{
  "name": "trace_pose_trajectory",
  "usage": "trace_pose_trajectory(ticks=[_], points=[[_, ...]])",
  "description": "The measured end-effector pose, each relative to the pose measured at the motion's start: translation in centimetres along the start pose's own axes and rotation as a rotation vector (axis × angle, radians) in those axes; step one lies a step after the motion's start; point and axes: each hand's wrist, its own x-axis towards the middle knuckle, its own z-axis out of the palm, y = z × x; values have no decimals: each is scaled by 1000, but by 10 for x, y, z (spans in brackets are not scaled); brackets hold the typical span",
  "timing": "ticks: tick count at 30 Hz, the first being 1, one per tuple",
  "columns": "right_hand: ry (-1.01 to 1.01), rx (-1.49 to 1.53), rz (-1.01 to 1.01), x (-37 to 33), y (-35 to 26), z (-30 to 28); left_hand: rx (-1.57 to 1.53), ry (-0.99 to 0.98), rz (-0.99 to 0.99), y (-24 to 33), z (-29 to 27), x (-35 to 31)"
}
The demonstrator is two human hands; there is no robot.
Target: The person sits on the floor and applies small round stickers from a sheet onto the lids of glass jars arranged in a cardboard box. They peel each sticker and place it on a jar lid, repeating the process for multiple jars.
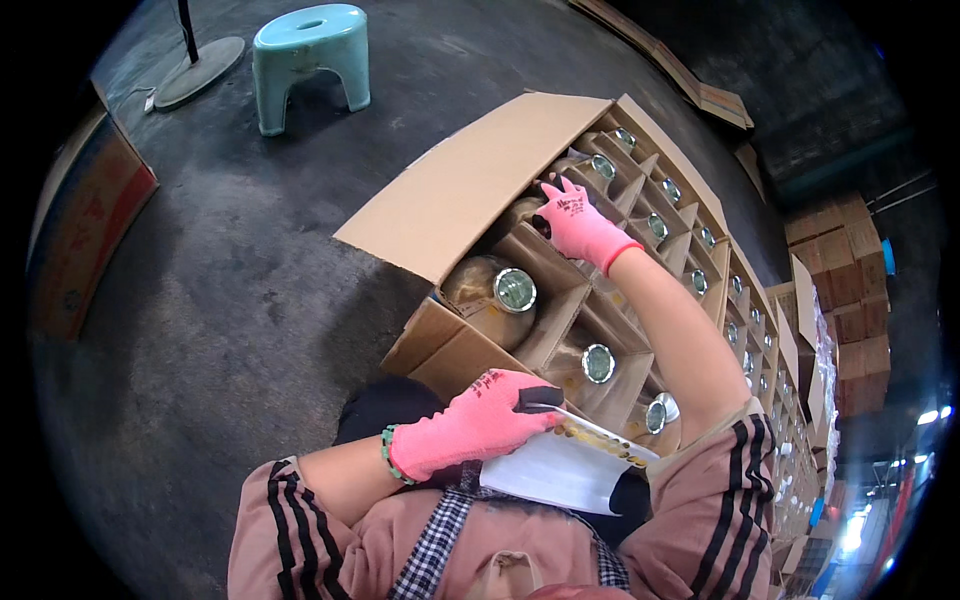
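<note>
My left hand (pixel 480 422), in a pink glove with dark fingertips, is closed on a sheaf of white labels (pixel 545 470) with a yellow printed edge. It holds them low in front of my body. My right hand (pixel 575 222), gloved alike, reaches into a divided cardboard carton (pixel 455 345). Its fingers are curled over the top of a round glass jar (pixel 522 212), hiding that jar's lid. Nearer me, a clear glass jar (pixel 480 295) with a silvery lid stands in the corner compartment. Several similar jars fill the other compartments.
The carton's long flap (pixel 470 180) hangs outward on the left. More open cartons (pixel 790 440) of jars run along the right. A turquoise stool (pixel 310 60) and a round stand base (pixel 200 75) are on the dark floor. Stacked boxes (pixel 845 290) rise at far right.
</note>
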Motion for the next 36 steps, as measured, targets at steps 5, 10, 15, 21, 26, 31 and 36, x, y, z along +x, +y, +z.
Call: trace_pose_trajectory(ticks=[5,10,15,21,26,31,36], points=[[38,-69,-21,1,-1,0,42,4,94,-1,-3,2],[402,41,27,-7,14,23,88,76,7,3,4,6],[838,644,165,-64,12,-24,18,145,-11,2,5,9],[582,760,132,-219,-17,-78,-91,258,50,1,9,8],[359,787,122,-246,-41,-47,-108,242,109,0,17,13],[313,816,143,-252,-43,-47,-125,236,163,2,22,9],[326,883,198,-260,-39,-50,-204,274,153,2,20,8]])
